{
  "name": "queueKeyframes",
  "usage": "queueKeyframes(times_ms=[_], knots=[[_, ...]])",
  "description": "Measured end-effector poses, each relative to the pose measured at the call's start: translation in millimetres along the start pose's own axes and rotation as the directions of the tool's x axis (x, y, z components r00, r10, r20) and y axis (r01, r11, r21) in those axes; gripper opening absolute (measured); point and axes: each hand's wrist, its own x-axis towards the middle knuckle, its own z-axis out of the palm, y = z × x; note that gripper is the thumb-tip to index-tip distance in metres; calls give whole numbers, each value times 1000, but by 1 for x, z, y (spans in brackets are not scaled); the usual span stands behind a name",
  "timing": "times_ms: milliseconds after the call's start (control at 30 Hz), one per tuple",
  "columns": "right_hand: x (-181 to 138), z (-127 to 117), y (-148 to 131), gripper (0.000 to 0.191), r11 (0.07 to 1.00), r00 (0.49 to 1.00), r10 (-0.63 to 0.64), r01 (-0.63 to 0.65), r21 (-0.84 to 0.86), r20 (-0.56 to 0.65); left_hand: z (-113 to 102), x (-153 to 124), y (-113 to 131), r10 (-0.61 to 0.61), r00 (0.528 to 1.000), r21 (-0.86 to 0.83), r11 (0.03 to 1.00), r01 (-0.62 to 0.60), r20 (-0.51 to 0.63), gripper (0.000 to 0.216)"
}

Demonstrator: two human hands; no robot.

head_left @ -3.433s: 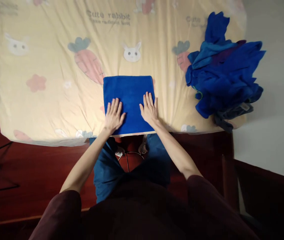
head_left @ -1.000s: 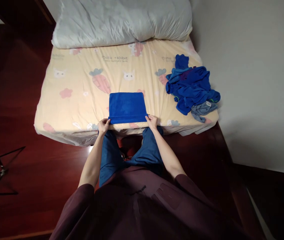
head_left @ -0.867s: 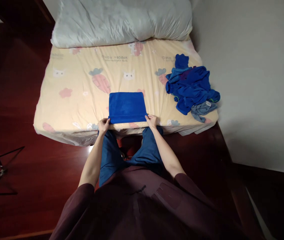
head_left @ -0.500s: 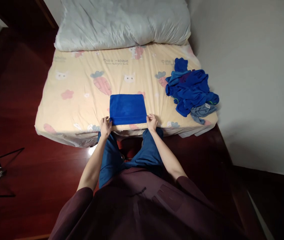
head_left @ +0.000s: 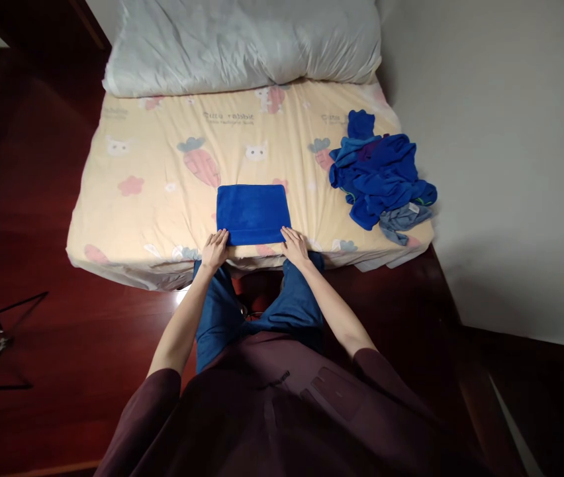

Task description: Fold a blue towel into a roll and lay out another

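A: While my hands rest on it, where does the folded blue towel (head_left: 253, 213) sit?

B: Flat on the bed (head_left: 128, 218), near its front edge. My left hand (head_left: 214, 249) lies on the near left corner and my right hand (head_left: 294, 245) on the near right corner, fingers spread flat, pressing and not gripping.

A: Progress?

B: Judged: this towel looks folded to a neat rectangle, nearly finished. The crumpled pile of blue cloths (head_left: 381, 175), well apart to the right, remains unfolded.
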Motion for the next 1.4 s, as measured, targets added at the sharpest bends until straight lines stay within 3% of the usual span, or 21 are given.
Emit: queueKeyframes(times_ms=[333, 567, 667, 800, 1000, 1167, 1300, 1400], knots=[[24, 5, -4, 53, 996, 993, 93, -92, 10, -77, -9, 24, -6, -19, 1000, -6, 1000, 19, 20, 53], [-22, -10, 7, 55, 998, 996, 50, -47, 43, -71, -22, -19, -15, 62, 996, -13, 998, -61, 62, 53], [-36, -12, 15, 58, 983, 996, 49, -36, 178, -69, -22, -37, -19, 12, 999, -142, 990, -8, 30, 56], [-33, -10, 20, 53, 948, 983, 137, -94, 305, -123, -17, -41, -20, -102, 992, -295, 952, 78, -69, 46], [-26, -7, 20, 46, 897, 974, 182, -107, 430, -137, -9, -37, -22, -185, 974, -339, 932, 132, -129, 38], [-24, -1, 21, 14, 848, 942, 301, -192, 494, -151, -1, -37, -27, -230, 956, -423, 896, 135, -181, 32], [-23, 1, 20, 41, 847, 917, 363, -249, 470, -167, 5, -35, -28, -340, 917, -439, 871, 223, -209, 33], [-23, 1, 19, 50, 854, 911, 365, -247, 457, -190, 6, -34, -26, -401, 894, -485, 833, 266, -198, 37]])
